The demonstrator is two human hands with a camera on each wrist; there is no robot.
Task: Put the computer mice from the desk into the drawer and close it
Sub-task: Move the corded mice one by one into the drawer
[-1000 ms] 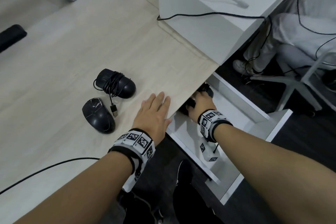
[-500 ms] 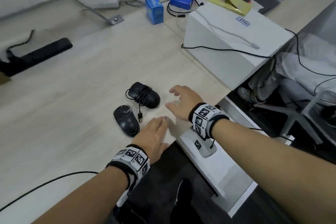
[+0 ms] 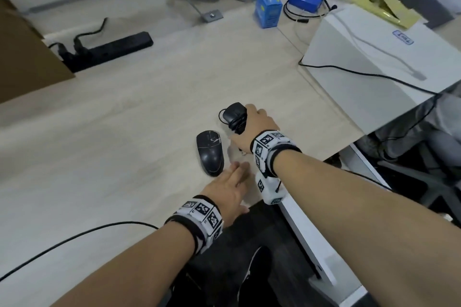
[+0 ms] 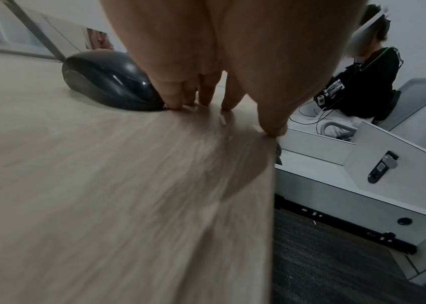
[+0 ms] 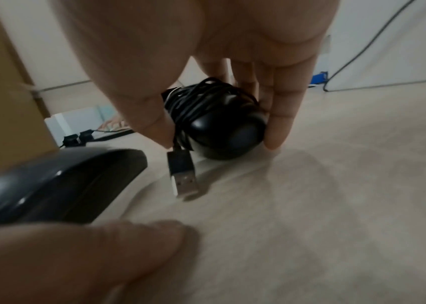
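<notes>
The corded mouse, light and smooth, sits pinched at its sides by the right hand; the left hand lies flat on the bench.

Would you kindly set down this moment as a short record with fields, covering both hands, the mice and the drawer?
right hand: grips the cable-wrapped mouse between thumb and fingers, on the desk
USB plug: hangs loose from that mouse's cable
left hand: flat on the desk near its front edge, fingertips beside the plain mouse
plain mouse: lies on the desk, not held
drawer: open, to the right below the desk edge
</notes>
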